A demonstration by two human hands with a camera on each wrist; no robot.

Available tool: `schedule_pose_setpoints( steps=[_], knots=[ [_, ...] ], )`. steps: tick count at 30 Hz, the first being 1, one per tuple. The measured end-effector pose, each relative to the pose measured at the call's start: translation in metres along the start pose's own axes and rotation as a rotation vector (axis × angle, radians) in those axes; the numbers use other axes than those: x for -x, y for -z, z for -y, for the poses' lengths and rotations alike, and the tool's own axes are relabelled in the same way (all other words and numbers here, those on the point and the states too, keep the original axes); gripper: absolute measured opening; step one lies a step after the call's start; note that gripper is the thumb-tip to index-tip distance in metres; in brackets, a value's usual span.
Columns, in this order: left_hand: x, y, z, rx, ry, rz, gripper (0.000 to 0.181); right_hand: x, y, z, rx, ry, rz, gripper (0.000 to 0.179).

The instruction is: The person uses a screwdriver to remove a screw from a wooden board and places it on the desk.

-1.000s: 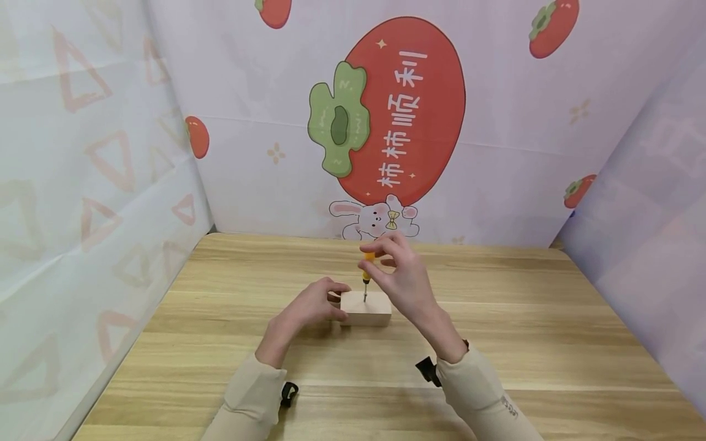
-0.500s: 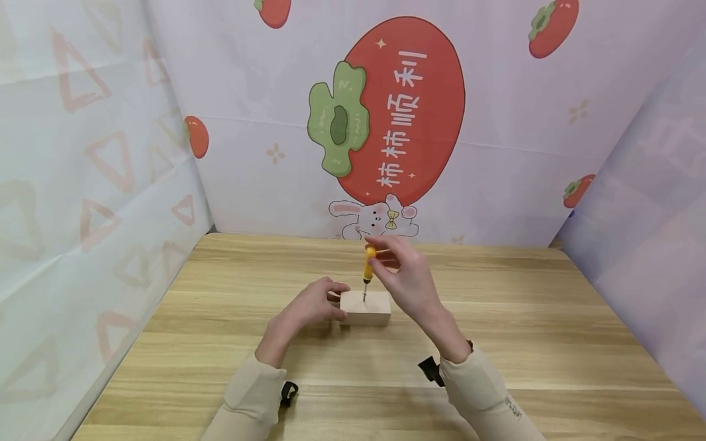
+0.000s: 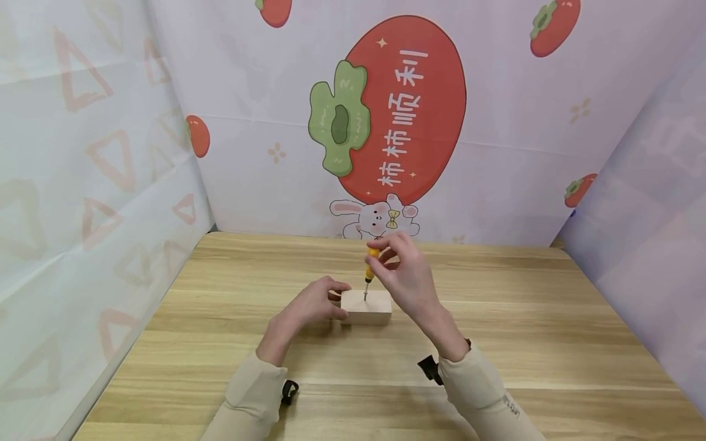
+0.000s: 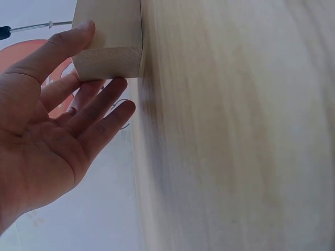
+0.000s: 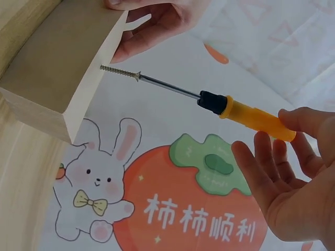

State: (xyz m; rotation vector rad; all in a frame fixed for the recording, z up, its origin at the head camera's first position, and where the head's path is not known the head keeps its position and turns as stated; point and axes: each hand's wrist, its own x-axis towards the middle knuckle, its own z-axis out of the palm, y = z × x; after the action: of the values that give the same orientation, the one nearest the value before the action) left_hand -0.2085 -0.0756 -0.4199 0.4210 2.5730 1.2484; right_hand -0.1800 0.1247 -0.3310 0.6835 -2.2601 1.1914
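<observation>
On the light wood-grain table, a pale rectangular wooden block lies flat; I'll place everything by it. At the block's left end is the person's left hand, thumb against the near side and fingers at the far side, grasping it. A silvery threaded metal screw stands up from the block's top face, much of its thread exposed. Above the block, roughly in line with that screw, is a screwdriver with a yellow handle, black collar and thin metal shaft, its tip meeting the screw's head. The right hand, above and to the right of the block, holds the handle near its butt end with curled fingers; whether the thumb presses on it I can't tell from here.

I'd judge the step in hand to be turning the screw, though whether inward or outward I can't say. The next move seems to call for another small twist, keeping tip and head aligned, while the block is braced: with so much thread exposed, a sideways push could tip the screw.
</observation>
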Motion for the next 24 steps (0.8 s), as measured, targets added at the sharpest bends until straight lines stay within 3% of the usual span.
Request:
schedule_pose_setpoints(
  steps=[8,16,24],
  knots=[
    [0.0006,0.0007,-0.0017,0.004,0.006,0.003,0.053,0.0011,0.0008,0.0032,-0.071,-0.004,0.045,0.022],
    [0.0016,0.0005,-0.0038,0.006,0.006,0.002,0.055,0.002,-0.0018,0.0046,-0.013,0.02,0.033,0.018],
    [0.0023,-0.0002,-0.0024,0.016,0.003,0.002,0.053,0.0022,-0.0005,0.0043,-0.036,0.019,0.029,0.026]
  ],
)
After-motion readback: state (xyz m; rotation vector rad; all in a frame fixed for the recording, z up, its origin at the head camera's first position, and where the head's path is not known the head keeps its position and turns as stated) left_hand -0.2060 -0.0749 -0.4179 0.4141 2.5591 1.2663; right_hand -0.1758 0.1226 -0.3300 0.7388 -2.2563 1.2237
